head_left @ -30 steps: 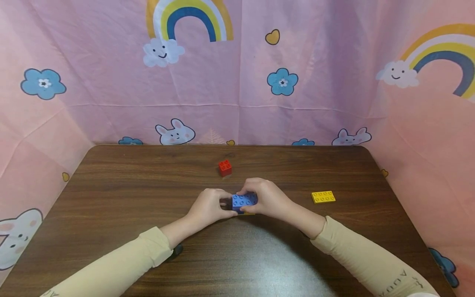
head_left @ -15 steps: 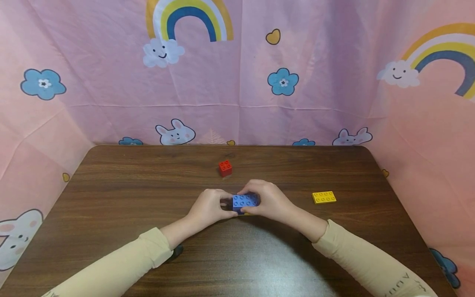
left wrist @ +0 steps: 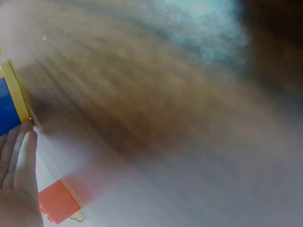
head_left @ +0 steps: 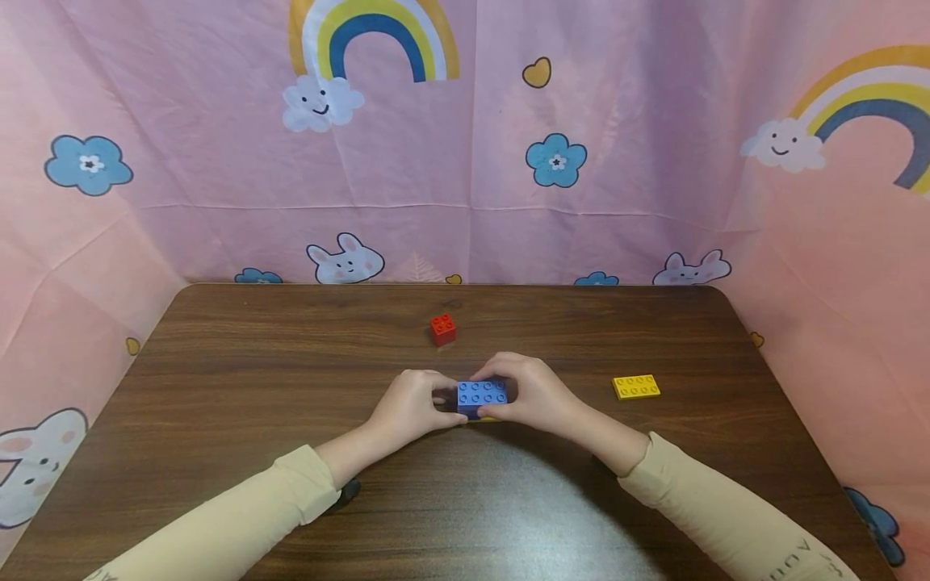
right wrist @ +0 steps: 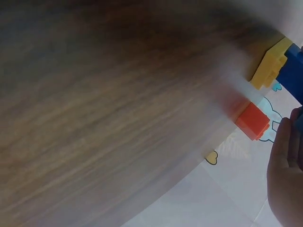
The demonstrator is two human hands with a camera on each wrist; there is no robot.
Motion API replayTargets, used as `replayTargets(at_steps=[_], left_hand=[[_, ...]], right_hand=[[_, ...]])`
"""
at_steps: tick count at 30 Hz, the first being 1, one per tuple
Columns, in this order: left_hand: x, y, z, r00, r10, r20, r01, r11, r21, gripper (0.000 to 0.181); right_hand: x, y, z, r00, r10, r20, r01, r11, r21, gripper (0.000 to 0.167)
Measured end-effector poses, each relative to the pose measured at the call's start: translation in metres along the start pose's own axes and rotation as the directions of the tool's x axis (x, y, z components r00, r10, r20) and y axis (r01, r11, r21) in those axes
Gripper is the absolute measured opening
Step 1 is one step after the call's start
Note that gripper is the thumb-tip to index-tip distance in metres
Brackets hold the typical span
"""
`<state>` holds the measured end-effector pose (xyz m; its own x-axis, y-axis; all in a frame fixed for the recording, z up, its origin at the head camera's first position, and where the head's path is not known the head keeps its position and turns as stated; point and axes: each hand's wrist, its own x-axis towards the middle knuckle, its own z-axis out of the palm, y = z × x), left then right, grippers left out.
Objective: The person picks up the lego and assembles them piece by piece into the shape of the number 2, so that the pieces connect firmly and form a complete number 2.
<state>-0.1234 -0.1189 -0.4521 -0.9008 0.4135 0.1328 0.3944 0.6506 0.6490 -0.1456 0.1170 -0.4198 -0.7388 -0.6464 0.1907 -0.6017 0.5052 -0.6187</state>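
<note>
A blue eight-stud brick (head_left: 482,393) lies above a yellow piece (head_left: 490,420), which shows only as a thin strip at the front in the head view. My left hand (head_left: 408,407) holds the left end, thumb in front and fingers behind. At the right end, my right hand (head_left: 536,394) grips it between thumb and fingers. In the left wrist view, the blue side (left wrist: 6,108) meets the yellow piece (left wrist: 15,92) by my left hand (left wrist: 19,175). The right wrist view shows studs on the yellow piece (right wrist: 271,65) beside the blue brick (right wrist: 292,73), near my right hand (right wrist: 287,177).
A red four-stud brick (head_left: 442,329) stands behind the hands. Off to the right lies a thin yellow eight-stud piece (head_left: 635,386) on the brown wooden table (head_left: 254,363). Patterned pink cloth (head_left: 421,161) hangs behind the table and along its sides.
My right hand has shifted slightly to the right, and more of the blue brick's right end shows. My left hand keeps nearly the same place.
</note>
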Motion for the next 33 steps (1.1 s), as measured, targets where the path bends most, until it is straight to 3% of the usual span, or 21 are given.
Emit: replayTargets(at_steps=[18,33], left_hand=[[0.000,0.000,0.000,1.000,-0.012,0.002,0.012,1.000,0.012,0.042],[0.000,0.001,0.000,1.000,-0.009,-0.003,0.009,1.000,0.002,0.041]], right_hand=[[-0.008,0.007,0.000,0.999,0.037,-0.024,-0.035,0.997,0.065,0.041],[-0.014,0.014,0.001,0.993,0.116,-0.014,-0.111,0.974,0.197,0.040]])
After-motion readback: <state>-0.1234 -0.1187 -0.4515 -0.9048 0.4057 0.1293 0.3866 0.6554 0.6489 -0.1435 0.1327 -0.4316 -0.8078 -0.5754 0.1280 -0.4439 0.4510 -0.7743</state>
